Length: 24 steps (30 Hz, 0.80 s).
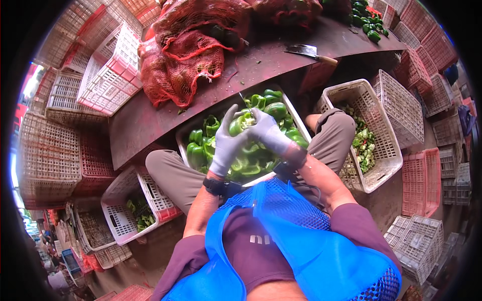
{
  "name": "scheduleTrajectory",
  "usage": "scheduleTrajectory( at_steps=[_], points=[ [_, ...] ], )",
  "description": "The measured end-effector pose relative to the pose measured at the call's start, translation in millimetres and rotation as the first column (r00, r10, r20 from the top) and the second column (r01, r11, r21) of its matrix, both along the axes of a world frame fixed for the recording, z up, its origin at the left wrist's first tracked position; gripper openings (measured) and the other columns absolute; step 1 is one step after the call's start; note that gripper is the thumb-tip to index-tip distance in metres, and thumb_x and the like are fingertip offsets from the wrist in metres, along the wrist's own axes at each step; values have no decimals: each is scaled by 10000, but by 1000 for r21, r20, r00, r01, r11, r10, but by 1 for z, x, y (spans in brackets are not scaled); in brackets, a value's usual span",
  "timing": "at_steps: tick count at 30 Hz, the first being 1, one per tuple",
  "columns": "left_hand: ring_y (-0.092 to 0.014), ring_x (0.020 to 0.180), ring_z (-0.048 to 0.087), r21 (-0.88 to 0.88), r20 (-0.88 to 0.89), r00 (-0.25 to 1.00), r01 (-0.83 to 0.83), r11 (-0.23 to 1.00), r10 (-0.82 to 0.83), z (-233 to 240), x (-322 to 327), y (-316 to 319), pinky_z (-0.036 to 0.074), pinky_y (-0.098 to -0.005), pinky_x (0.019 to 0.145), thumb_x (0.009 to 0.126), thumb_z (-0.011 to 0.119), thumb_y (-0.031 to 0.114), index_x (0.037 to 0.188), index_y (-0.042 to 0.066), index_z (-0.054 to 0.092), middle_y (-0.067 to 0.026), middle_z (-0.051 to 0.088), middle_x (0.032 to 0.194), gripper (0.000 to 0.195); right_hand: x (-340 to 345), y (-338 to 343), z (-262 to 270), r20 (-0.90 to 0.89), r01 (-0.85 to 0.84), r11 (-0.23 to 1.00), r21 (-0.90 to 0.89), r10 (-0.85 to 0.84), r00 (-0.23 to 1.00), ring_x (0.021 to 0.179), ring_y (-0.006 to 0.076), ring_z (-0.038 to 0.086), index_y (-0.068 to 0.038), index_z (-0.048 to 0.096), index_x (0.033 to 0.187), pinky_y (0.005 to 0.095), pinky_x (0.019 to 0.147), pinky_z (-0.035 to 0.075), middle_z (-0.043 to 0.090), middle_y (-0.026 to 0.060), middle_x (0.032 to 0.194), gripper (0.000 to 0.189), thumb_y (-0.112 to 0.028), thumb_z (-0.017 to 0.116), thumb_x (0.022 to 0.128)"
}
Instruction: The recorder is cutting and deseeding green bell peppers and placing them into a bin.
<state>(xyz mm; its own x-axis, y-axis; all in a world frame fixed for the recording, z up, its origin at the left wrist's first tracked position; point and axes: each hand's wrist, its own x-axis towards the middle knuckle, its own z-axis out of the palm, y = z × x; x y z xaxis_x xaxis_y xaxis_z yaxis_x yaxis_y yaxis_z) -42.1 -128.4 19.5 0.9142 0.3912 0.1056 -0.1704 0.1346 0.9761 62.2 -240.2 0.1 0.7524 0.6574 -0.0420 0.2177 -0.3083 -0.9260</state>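
Note:
My left hand (229,145), in a grey-white glove, holds a cut green bell pepper (236,127) whose pale inside faces my right hand. The gloved right hand (270,132) is closed at the pepper's right side. A thin knife blade (242,98) points up and away from its fingertips; the handle is hidden in the grip. Below both hands, between my knees, a pale plastic crate (297,113) is filled with green bell peppers (196,154), several of them cut open.
Beyond the crate stands a low table (263,62) bearing red mesh sacks (188,56), a cleaver (310,52) and loose green peppers (372,28). Crates with pepper scraps stand right (382,150) and left (116,225). Stacked crates (49,161) line both sides.

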Motion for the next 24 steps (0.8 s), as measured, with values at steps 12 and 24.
scheduleTrajectory(
  at_steps=[12,24],
  points=[
    [-62,776,588,-119,-128,992,-14,993,-2,1,-1,10,507,-211,693,769,692,22,1396,52,450,-20,627,1019,672,-7,-6,13,322,-174,984,23,157,934,782,337,625,-61,601,951,402,691,494,618,147,829,281,-190,715,729],
    [-186,988,609,-362,-22,998,50,931,-62,-7,-1,22,512,-325,870,846,654,134,1408,35,386,-114,565,1216,630,47,-61,18,-104,100,897,431,-61,993,738,38,579,-78,614,1139,220,657,482,659,-5,886,336,-80,698,814]
  ],
)
